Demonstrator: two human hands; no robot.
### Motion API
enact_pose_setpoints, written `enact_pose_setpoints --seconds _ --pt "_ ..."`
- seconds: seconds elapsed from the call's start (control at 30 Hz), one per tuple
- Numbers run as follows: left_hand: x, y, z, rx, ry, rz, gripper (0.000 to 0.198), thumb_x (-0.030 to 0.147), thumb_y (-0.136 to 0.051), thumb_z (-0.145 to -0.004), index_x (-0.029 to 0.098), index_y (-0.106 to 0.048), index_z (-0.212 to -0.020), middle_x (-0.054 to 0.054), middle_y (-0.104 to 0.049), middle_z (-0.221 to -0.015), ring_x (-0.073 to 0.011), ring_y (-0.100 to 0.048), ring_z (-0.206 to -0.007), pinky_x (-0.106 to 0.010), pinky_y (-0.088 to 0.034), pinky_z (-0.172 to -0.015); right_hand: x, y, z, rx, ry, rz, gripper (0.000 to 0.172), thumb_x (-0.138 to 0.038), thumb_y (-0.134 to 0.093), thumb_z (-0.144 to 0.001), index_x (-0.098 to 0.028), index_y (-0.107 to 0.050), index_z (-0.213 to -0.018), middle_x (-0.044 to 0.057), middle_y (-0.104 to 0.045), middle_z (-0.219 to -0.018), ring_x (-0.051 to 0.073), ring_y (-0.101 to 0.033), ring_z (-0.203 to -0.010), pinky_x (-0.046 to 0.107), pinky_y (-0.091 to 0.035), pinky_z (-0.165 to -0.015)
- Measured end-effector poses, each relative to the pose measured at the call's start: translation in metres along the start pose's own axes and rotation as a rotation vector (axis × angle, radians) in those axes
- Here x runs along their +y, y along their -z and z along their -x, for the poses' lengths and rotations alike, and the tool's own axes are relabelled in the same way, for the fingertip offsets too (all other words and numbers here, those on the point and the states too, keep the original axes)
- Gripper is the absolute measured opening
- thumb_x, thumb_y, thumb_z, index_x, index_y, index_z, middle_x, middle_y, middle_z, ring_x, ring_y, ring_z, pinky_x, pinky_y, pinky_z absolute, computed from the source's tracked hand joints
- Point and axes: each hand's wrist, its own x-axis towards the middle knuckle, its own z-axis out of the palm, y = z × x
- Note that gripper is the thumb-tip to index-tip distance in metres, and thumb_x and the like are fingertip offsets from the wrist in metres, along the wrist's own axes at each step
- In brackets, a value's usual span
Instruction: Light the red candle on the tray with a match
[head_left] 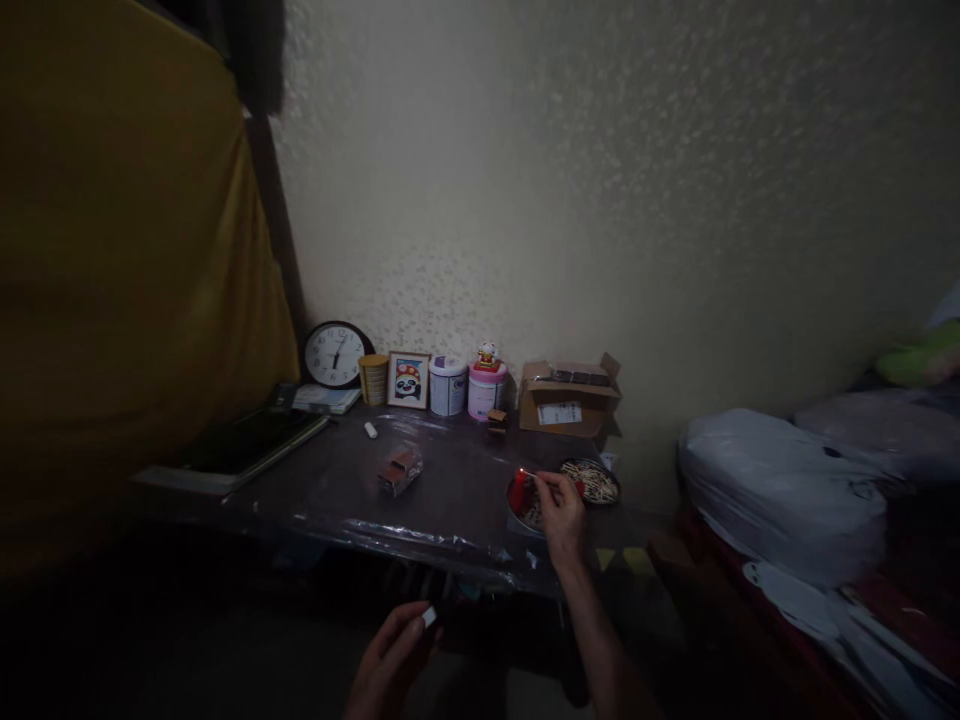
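My right hand (562,512) pinches a thin matchstick (531,474) over the table. Its tip meets the top of a red candle (517,494), where a small orange glow shows; I cannot tell which of the two is burning. The candle stands upright in a round dish (513,518) with small bits around it. Lower down, in front of the table edge, my left hand (391,655) is closed around what looks like a small matchbox (429,616); only its pale end shows. Beside my right hand lies a plate of loose matchsticks (592,482).
On the plastic-covered table (337,490) lies a wrapped pack of small brown boxes (400,470). A clock (334,354), picture frame (409,380), two tubs (448,388) and a cardboard box (559,412) line the wall. White bags (780,490) sit at right. The room is dim.
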Motion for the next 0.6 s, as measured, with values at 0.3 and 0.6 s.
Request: enact_pose_setpoints --seconds 0.3,0.6 --pt "0.0012 0.0002 0.0003 -0.004 0.002 0.01 0.038 0.04 -0.08 -0.049 0.019 -0.068 -0.078 -0.004 -0.071 -0.076 -0.0207 -0.066 -0.081 -0.028 -0.048 -0.077 0.0032 -0.0014 0.0003 -0.002 -0.004 -0.007 0.023 -0.039 -0.055 -0.079 -0.017 -0.062 -0.077 0.005 -0.062 -0.079 0.018 -0.06 -0.074 0.032 -0.05 -0.069" --pt "0.0019 0.001 0.0001 -0.025 0.001 -0.006 0.038 0.04 -0.079 -0.05 0.019 -0.067 -0.08 -0.005 -0.071 -0.076 -0.0219 -0.065 -0.081 -0.03 -0.048 -0.077 0.0047 -0.0017 0.0006 -0.001 -0.011 -0.009 0.023 -0.038 -0.056 -0.078 -0.017 -0.062 -0.078 0.006 -0.062 -0.079 0.018 -0.06 -0.075 0.032 -0.05 -0.07"
